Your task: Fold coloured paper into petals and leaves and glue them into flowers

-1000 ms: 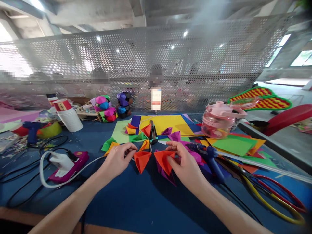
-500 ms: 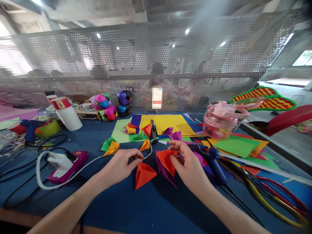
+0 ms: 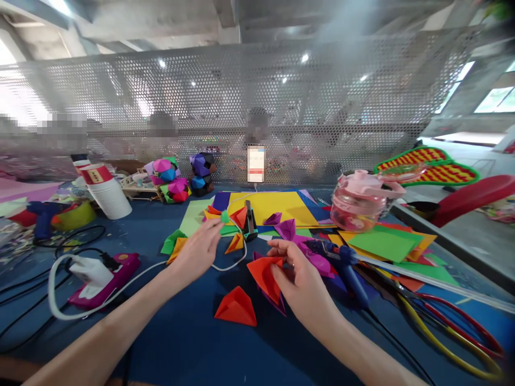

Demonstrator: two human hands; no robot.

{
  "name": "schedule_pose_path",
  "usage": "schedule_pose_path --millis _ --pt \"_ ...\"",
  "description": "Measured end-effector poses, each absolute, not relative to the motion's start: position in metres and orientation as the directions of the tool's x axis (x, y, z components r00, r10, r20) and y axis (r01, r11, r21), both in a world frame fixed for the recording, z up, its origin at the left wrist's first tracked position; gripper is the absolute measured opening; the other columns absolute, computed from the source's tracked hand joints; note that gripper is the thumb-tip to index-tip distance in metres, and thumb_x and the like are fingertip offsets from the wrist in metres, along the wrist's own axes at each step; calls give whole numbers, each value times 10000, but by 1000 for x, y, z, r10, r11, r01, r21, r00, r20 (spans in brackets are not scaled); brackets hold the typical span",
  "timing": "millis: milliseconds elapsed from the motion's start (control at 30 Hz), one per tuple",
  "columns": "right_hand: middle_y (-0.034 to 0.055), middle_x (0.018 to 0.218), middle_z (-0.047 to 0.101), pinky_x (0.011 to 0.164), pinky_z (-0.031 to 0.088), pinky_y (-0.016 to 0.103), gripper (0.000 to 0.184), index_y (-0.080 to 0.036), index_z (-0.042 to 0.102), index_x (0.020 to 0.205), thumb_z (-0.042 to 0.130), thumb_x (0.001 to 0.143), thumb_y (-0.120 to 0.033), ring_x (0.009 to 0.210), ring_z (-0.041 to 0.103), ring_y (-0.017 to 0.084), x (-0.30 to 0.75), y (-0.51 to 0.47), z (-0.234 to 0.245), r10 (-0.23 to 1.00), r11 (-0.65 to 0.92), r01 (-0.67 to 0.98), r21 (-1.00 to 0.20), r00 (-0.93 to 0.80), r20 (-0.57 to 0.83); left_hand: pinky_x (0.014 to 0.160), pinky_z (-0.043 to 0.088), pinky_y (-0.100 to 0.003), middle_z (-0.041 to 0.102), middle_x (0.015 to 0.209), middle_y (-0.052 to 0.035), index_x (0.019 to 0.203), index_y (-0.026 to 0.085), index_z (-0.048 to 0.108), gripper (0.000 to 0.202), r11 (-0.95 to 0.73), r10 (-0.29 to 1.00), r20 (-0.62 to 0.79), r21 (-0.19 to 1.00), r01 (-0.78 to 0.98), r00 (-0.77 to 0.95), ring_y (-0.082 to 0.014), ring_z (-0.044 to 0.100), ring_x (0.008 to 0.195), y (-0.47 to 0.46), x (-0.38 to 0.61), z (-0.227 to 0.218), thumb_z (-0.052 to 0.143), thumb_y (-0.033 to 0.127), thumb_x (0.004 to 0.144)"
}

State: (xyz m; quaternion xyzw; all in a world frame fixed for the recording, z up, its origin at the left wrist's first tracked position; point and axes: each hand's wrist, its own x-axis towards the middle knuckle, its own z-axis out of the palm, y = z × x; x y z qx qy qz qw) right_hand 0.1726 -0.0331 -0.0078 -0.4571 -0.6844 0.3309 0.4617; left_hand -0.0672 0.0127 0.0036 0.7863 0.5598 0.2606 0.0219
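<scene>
My right hand (image 3: pixel 302 280) is closed on an orange-red folded paper cone (image 3: pixel 263 272), with a purple folded piece (image 3: pixel 278 303) tucked behind it. A second orange-red folded cone (image 3: pixel 237 309) lies loose on the blue table, just left of that hand. My left hand (image 3: pixel 198 250) stretches forward over a white cable (image 3: pixel 225 265). Its fingertips pinch a small green folded piece (image 3: pixel 224 217) among other folded pieces at the edge of the coloured sheets. An orange folded piece (image 3: pixel 235 244) lies just to the right of this hand.
A blue glue gun (image 3: pixel 351 268) and green and yellow sheets (image 3: pixel 382 242) lie to the right, with a pink jar (image 3: pixel 362 202) behind. A pink and white device (image 3: pixel 100 272), stacked paper cups (image 3: pixel 103 190), paper balls (image 3: pixel 174 180), a phone (image 3: pixel 256 163) and red and yellow cables (image 3: pixel 450 335) surround the work area.
My left hand let go of the orange-red cone, which now lies on the table, and reached forward to the green piece. My right hand kept its cone and drew slightly nearer.
</scene>
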Motion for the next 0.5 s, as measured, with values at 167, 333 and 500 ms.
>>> schedule_pose_path --millis 167,333,500 --pt "66 1071 625 850 527 347 358 -227 530 1180 507 832 -145 971 623 194 173 -34 -10 926 374 316 -872 -176 333 1004 439 -358 601 1293 -99 1182 183 628 375 -374 827 541 321 870 156 -232 543 1215 -1 -67 24 331 276 972" --pt "65 1067 634 836 528 336 379 -226 534 1177 502 815 -118 963 630 195 174 -33 -12 922 386 322 -865 -176 346 826 490 -317 727 993 -41 795 217 675 308 -374 882 407 297 879 238 -223 662 934 -4 -61 27 458 393 925" --pt "51 1090 640 869 508 337 385 -240 532 1181 481 824 -103 1005 623 193 173 -35 -9 921 385 358 -851 -205 331 818 472 -331 721 963 -55 857 201 650 256 -394 894 359 342 853 269 -230 658 922 21 -42 37 474 380 907"
